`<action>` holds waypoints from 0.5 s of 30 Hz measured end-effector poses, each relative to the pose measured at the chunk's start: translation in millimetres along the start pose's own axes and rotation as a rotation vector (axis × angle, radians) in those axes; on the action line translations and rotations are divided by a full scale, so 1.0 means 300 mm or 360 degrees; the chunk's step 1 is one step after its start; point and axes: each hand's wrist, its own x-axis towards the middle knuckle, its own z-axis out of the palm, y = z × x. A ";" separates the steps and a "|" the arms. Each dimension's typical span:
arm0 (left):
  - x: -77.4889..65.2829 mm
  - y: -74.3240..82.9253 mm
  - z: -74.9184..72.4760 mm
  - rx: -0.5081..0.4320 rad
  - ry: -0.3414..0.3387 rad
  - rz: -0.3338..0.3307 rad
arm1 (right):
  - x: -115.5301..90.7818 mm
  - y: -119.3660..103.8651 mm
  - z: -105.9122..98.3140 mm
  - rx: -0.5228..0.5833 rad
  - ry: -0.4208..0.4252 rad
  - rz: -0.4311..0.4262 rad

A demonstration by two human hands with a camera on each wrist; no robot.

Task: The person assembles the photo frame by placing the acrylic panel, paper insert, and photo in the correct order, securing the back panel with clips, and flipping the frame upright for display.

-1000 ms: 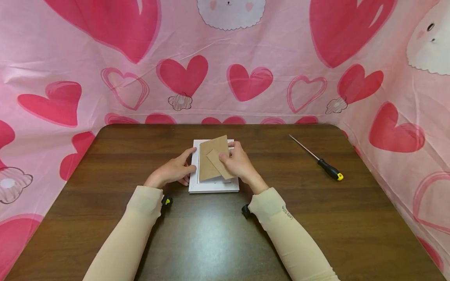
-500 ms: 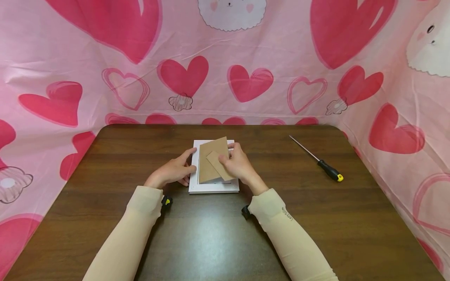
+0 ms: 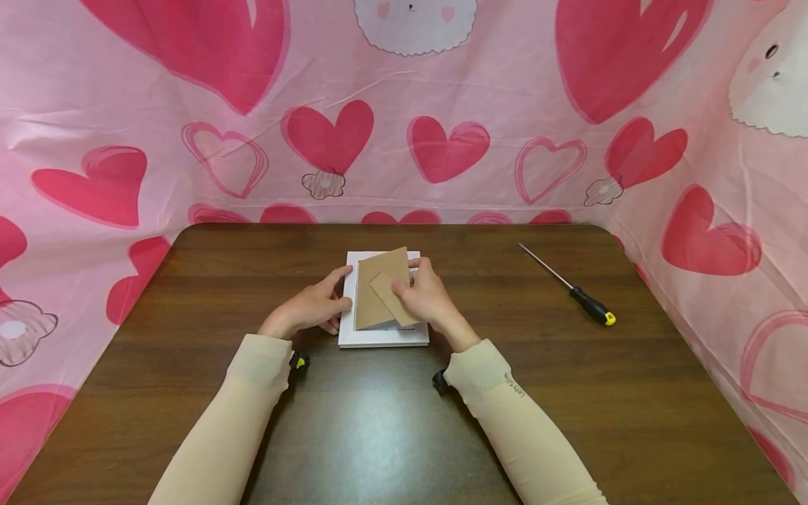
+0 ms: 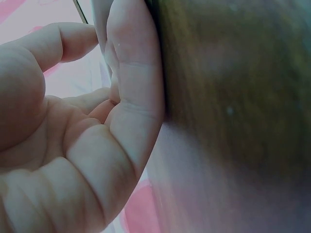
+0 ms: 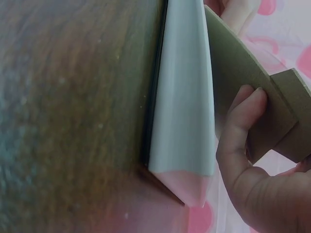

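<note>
A white picture frame (image 3: pixel 385 339) lies on the brown table in the head view. My left hand (image 3: pixel 309 305) holds its left edge, thumb and index finger on the rim; the other fingers lie low along its side. My right hand (image 3: pixel 429 291) pinches a brown backing board (image 3: pixel 372 294) by its right side, the thumb on the slanted stand flap (image 3: pixel 393 300). The board is tilted over the frame opening, its left side low within the rim and its right side raised. In the right wrist view, a finger (image 5: pixel 245 114) bends against the underside of the board (image 5: pixel 243 68).
A screwdriver (image 3: pixel 591 305) with a black and yellow handle lies on the table (image 3: pixel 536 407) to the right, its tip pointing away. Pink cloth (image 3: pixel 467 77) with hearts hangs behind the table and along both sides.
The backing board has shifted slightly down and nearer, its lower left corner dropping toward the frame's near rim. My left hand and the frame have stayed put.
</note>
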 end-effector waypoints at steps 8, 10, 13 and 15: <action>-0.002 0.001 -0.001 0.0006 -0.0003 0.0004 | 0.000 0.000 0.003 -0.0003 -0.0006 -0.0003; -0.003 0.001 0.000 0.0005 -0.0002 0.0007 | 0.000 0.002 0.003 -0.0020 0.0001 -0.0006; -0.004 0.002 0.001 -0.0002 0.0005 0.0008 | 0.000 0.005 0.004 -0.0074 0.0019 -0.0005; -0.004 0.004 0.003 -0.0017 0.0007 0.0010 | -0.001 0.006 0.004 -0.0122 0.0034 -0.0009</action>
